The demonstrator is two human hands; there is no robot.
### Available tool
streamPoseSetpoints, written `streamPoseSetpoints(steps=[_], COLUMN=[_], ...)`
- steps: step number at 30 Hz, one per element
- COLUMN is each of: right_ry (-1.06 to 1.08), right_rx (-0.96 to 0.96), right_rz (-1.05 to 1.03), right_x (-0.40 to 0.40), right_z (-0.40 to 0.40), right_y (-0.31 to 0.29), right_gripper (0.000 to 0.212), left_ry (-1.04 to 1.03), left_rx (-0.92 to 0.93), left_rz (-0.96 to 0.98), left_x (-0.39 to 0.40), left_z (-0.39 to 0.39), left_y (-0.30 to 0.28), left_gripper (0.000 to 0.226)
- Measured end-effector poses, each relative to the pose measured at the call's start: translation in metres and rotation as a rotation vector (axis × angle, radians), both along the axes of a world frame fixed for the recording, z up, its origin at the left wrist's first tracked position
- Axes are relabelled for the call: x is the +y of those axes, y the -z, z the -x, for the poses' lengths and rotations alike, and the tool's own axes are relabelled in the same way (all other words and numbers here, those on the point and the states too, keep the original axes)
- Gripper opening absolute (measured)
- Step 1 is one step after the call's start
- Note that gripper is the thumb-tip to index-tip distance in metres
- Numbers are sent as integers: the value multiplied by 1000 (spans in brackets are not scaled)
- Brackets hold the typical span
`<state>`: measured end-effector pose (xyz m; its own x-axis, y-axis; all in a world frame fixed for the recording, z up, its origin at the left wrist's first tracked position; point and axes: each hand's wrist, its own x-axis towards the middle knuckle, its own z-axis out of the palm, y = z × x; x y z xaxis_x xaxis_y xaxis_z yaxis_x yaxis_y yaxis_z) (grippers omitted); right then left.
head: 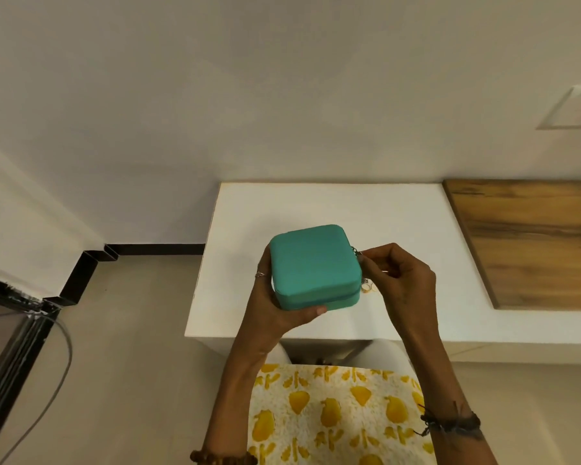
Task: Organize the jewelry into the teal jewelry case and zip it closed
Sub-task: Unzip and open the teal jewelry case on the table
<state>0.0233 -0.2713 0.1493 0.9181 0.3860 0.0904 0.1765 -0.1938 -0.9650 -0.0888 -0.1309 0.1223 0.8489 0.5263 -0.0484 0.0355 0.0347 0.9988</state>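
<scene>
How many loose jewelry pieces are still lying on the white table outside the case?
1 visible: a small gold piece on the white table, beside the teal jewelry case and under the right hand. The case or hands may hide others.

I hold the jewelry case (pixel 314 263) lifted above the near part of the table (pixel 316 206), my left hand (pixel 275 307) cupping its left side with the thumb along its front edge, my right hand (pixel 396 280) at its right side, fingertips pinching the zipper pull (pixel 359 252). Small rings (pixel 368 288) lie on the table just right of the case. A wooden panel (pixel 530 239) lies on the table's right end.
</scene>
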Motion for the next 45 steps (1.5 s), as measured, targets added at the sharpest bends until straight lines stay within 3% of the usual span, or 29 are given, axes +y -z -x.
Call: streamPoseSetpoints(steps=[5,12,14,16,17,20,24,32,36,40,42,45], right_ry=[13,5,-59,-82,-77,-41,-56,-254,-428,-589,-589,-519], right_rx=[-183,-311,-335,-379,-400,-450,-491,-681,-846,-884,-898,-745], right_rz=[53,91,110,164,187,226,270,461,627,730,774,780], right_x=[-8,-5,1,7,10,15,24,24,18,27,38,50], right_z=[20,52,63,71,72,73,73,53,38,23,19,3], right_y=[-14,-11,-10,-8,-7,-8,-13,-23,-23,-24,-32,-44], right_gripper=[6,9,3,4,5,4,5,11,18,27,33,16], left_ry=[-162,-183,-190,-211,-221,-247,-244,-107,29,87,158,194], left_rx=[-63,55,84,117,132,131,161,254,329,419,496,565], left_rz=[30,-71,-73,-27,-52,-89,-199,-157,-187,-355,-445,-440], left_x=[-4,-16,-24,-29,-30,-31,-27,-12,-13,-16,-21,-31], left_z=[-9,-20,-25,-30,-32,-32,-29,-27,-29,-27,-26,-23], left_y=[-6,-12,-15,-14,-14,-12,-12,-21,-20,-19,-21,-22], left_gripper=[98,108,90,56,59,103,105,81,90,103,93,77])
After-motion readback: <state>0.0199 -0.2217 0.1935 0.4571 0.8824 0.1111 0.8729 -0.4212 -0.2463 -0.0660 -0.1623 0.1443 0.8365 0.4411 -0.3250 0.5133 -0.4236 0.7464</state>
